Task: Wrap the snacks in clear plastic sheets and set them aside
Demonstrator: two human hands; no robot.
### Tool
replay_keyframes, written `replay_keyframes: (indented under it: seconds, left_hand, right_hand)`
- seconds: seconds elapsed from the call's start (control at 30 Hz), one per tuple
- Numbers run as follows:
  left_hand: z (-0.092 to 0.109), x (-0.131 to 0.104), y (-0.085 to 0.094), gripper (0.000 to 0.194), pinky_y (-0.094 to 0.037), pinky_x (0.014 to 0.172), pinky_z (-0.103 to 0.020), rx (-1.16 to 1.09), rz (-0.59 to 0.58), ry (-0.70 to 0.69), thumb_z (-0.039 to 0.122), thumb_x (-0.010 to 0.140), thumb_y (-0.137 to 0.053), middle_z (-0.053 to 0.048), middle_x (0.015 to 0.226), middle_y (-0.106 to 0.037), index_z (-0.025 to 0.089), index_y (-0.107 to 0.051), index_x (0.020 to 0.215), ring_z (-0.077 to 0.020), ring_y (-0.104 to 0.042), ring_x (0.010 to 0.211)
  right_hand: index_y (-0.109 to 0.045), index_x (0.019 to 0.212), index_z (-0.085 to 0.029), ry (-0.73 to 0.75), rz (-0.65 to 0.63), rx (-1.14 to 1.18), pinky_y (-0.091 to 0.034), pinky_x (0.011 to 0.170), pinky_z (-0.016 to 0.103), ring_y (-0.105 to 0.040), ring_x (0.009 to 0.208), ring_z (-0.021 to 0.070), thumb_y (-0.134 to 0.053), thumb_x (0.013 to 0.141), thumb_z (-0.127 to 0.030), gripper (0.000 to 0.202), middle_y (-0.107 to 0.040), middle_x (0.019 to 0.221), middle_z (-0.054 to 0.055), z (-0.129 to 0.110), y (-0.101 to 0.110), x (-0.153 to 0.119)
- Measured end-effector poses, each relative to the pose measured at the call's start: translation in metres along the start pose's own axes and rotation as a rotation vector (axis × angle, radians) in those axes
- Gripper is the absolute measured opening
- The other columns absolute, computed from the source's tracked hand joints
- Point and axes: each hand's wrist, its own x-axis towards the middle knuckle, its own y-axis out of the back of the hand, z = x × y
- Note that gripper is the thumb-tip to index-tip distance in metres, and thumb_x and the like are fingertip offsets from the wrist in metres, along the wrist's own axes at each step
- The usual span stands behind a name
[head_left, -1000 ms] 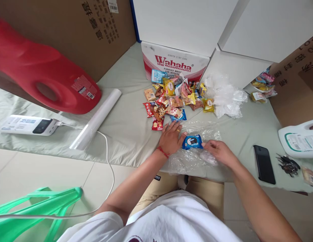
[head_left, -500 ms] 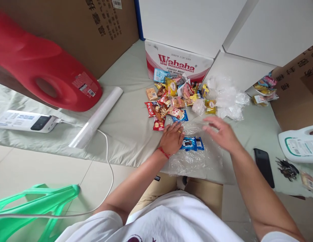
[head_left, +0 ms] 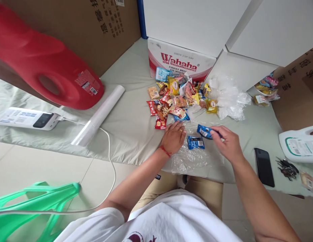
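Observation:
My right hand (head_left: 227, 143) pinches a small blue snack packet (head_left: 204, 131) by one end, a little above the clear plastic wrap. Another blue snack packet (head_left: 196, 143) lies on the sheet of clear plastic wrap (head_left: 188, 160), between my two hands. Flat on the left edge of that wrap rests my left hand (head_left: 174, 136), its fingers stretched out and holding nothing. Just beyond my left fingertips is a heap of wrapped snacks (head_left: 178, 111) in red, yellow, brown and blue wrappers.
Crumpled clear plastic (head_left: 230, 97) lies right of the heap, before a Wahaha carton (head_left: 180, 62). To the left are a plastic roll (head_left: 98, 116), a red jug (head_left: 52, 74) and a cabled power bank (head_left: 30, 119). A phone (head_left: 264, 167), keys (head_left: 287, 169) and white bottle (head_left: 300, 144) sit right.
My right hand, empty and open before, has taken hold of one blue packet and raised it off the other. My left hand stays in place on the wrap.

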Motion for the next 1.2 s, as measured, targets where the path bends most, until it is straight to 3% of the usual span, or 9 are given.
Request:
replay_keyframes:
  seconds: [0.1,0.23,0.37,0.47,0.6,0.7,0.83,1.03,1.2]
  left_hand:
    - [0.000,0.000,0.000,0.041,-0.033,0.122,-0.052,-0.009,0.005,-0.007,0.034,0.110,-0.037,-0.008,0.152,-0.061,0.018,-0.067,0.132,-0.0262,-0.046,0.150]
    - [0.001,0.000,0.002,0.040,-0.035,0.121,-0.053,-0.010,0.014,-0.019,0.034,0.110,-0.038,-0.010,0.150,-0.062,0.017,-0.068,0.131,-0.0278,-0.047,0.149]
    - [0.001,0.001,0.003,0.040,-0.035,0.121,-0.053,-0.001,0.005,-0.018,0.033,0.110,-0.039,-0.011,0.150,-0.062,0.015,-0.068,0.131,-0.0281,-0.047,0.149]
    - [0.001,0.001,0.002,0.040,-0.034,0.122,-0.051,0.005,0.001,-0.018,0.033,0.109,-0.039,-0.010,0.151,-0.062,0.017,-0.068,0.131,-0.0271,-0.047,0.149]
    - [0.000,0.001,0.001,0.040,-0.034,0.121,-0.050,0.010,0.004,-0.020,0.034,0.109,-0.038,-0.009,0.151,-0.061,0.019,-0.068,0.132,-0.0261,-0.046,0.150]
    - [0.000,0.001,0.001,0.040,-0.034,0.121,-0.051,0.006,0.001,-0.011,0.034,0.109,-0.038,-0.009,0.151,-0.061,0.019,-0.067,0.133,-0.0265,-0.046,0.150]
    - [0.001,0.000,0.001,0.040,-0.034,0.121,-0.050,-0.006,0.003,-0.014,0.034,0.109,-0.038,-0.009,0.151,-0.062,0.019,-0.068,0.132,-0.0261,-0.046,0.149]
    - [0.000,0.000,0.002,0.040,-0.035,0.122,-0.050,-0.021,0.022,-0.015,0.034,0.109,-0.039,-0.008,0.152,-0.060,0.019,-0.070,0.130,-0.0250,-0.047,0.149]
    - [-0.004,-0.002,0.001,0.037,-0.041,0.119,-0.052,-0.087,0.097,-0.037,0.035,0.106,-0.044,-0.007,0.153,-0.060,0.021,-0.073,0.124,-0.0268,-0.047,0.149]
  right_hand:
    - [-0.075,0.096,-0.018,-0.268,-0.010,0.126,-0.050,0.062,0.028,-0.063,0.066,0.0165,-0.052,0.101,-0.055,0.044,-0.071,0.077,0.003,0.007,-0.002,0.005]
    - [-0.072,0.088,-0.017,-0.330,-0.185,0.139,-0.043,0.052,0.027,-0.052,0.052,0.0145,-0.045,0.101,-0.064,0.056,-0.060,0.060,0.000,0.017,-0.028,0.006]
    - [-0.075,0.096,-0.018,-0.265,-0.155,0.008,-0.053,0.085,0.042,-0.064,0.090,0.0275,-0.057,0.096,-0.060,0.046,-0.072,0.093,0.011,0.021,-0.046,0.000]
    - [-0.071,0.122,-0.017,-0.106,-0.061,-0.148,-0.042,0.109,0.055,-0.053,0.124,0.0363,-0.055,0.098,-0.057,0.049,-0.066,0.127,0.018,0.018,-0.040,-0.007]
    - [-0.051,0.152,-0.022,0.316,-0.280,-0.274,-0.032,0.121,0.059,-0.033,0.150,0.0371,-0.060,0.098,-0.054,0.064,-0.054,0.151,0.014,0.012,-0.024,-0.016]
    - [-0.049,0.154,-0.027,0.366,-0.363,-0.330,-0.023,0.123,0.067,-0.031,0.152,0.0375,-0.061,0.099,-0.042,0.059,-0.060,0.145,0.012,0.015,-0.022,-0.020]
    - [-0.060,0.143,-0.026,0.321,-0.263,-0.238,-0.035,0.119,0.062,-0.043,0.143,0.0345,-0.061,0.099,-0.039,0.045,-0.067,0.130,0.012,0.025,-0.028,-0.022]
    - [-0.061,0.143,-0.028,0.268,-0.266,-0.233,-0.035,0.119,0.065,-0.040,0.144,0.0364,-0.065,0.097,-0.039,0.047,-0.065,0.132,0.012,0.028,-0.037,-0.025]
    - [-0.056,0.147,-0.030,0.267,-0.146,-0.129,-0.042,0.118,0.058,-0.045,0.142,0.0324,-0.065,0.097,-0.038,0.051,-0.059,0.142,0.012,0.024,-0.017,-0.048]
